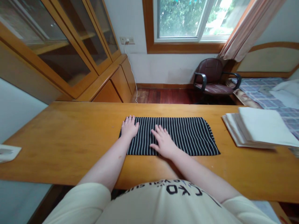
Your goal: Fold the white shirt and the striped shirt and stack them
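A black cloth with thin white stripes (187,133) lies flat in a long rectangle on the wooden table (77,133). On its left end rests my left hand (130,127), palm down with the fingers stretched forward. My right hand (163,141) lies on the cloth left of its middle, fingers spread. Neither hand grips the fabric. Slight ripples run through the right part of the cloth, and its right edge slants. Whether the cloth is folded in layers I cannot tell.
A stack of white folded sheets or boards (259,127) sits at the table's right. At the left edge is a white object (9,153), partly cut off. Beyond the table stand a glass-door cabinet (93,74), an armchair (210,76) and a bed (263,90).
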